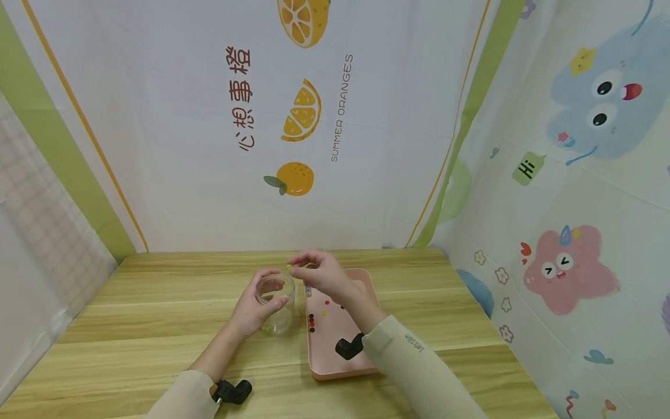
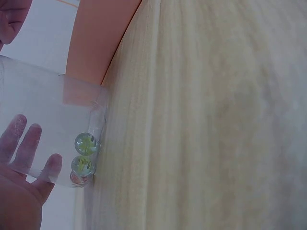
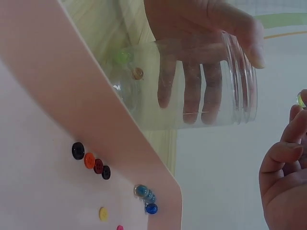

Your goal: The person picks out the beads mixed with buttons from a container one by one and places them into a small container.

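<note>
A white fabric backdrop [image 1: 183,174] printed with oranges, Chinese characters and the words "SUMMER ORANGES" fills the far side. To the right hangs a pale cloth [image 1: 644,192] with a blue cartoon cloud and a pink star. Below is a light wood-grain worktop [image 1: 173,326]. Two cream sleeves [image 1: 419,366] reach in from the near edge.

A shallow, rectangular pink tray [image 1: 323,355] with rounded corners lies on the worktop, partly beneath the right forearm. Just left of it is a clear, cylindrical, lidless jar [image 1: 281,319], its mouth facing up. The left hand [image 1: 253,308] grips the jar from the side, fingers curved around the wall and thumb near the rim. The right hand [image 1: 321,273] is raised beside the jar's mouth, fingers pinching a small clear glass marble with yellow-green colouring [image 1: 289,266].

At the bottom of the jar, two clear marbles with green-yellow swirls [image 2: 85,154] rest together, with a reddish-brown ball [image 2: 79,178] next to them. Inside the tray, small blue glassy balls [image 3: 149,197] cluster by the wall. Near that same wall, black, orange and dark red round buttons [image 3: 89,161] form a row; a yellow button [image 3: 103,213] lies apart.
</note>
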`<state>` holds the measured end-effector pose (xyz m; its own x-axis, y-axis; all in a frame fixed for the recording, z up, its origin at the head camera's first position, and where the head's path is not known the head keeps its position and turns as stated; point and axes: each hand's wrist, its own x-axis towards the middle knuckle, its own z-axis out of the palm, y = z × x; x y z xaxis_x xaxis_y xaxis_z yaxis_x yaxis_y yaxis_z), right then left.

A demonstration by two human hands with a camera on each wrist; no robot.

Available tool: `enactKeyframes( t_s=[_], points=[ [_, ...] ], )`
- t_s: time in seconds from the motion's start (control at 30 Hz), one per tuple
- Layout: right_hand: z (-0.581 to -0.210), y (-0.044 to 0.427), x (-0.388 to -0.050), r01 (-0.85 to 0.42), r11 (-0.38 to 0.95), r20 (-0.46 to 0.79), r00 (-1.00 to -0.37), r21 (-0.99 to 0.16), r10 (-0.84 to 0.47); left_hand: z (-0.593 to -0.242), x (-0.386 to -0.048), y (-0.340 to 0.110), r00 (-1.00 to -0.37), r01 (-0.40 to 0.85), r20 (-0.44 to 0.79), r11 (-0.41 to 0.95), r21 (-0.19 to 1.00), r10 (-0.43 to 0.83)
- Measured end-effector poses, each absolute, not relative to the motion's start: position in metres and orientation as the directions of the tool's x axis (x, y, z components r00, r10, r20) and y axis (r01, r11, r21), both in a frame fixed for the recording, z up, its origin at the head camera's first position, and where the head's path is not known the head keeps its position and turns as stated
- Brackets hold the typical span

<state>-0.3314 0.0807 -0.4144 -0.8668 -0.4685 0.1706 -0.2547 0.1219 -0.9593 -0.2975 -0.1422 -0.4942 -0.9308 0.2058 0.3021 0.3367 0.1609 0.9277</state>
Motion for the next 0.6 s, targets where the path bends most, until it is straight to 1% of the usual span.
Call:
enactKeyframes(
  t_s=[0.37,0.6],
  points=[
    [-0.4162,0.0742,-0.3269,-0.310,0.163,0.190,-0.841,-0.937,-0.507,-0.4960,-0.2988,-0.1416,-0.931,0.333,0.300,0.148,0.931,0.208],
    [-0.4175,0.0716,-0.3267,-0.322,0.174,0.195,-0.838,-0.931,-0.510,-0.4947,-0.2977,-0.1417,-0.934,0.325,0.292,0.152,0.933,0.205]
  ],
)
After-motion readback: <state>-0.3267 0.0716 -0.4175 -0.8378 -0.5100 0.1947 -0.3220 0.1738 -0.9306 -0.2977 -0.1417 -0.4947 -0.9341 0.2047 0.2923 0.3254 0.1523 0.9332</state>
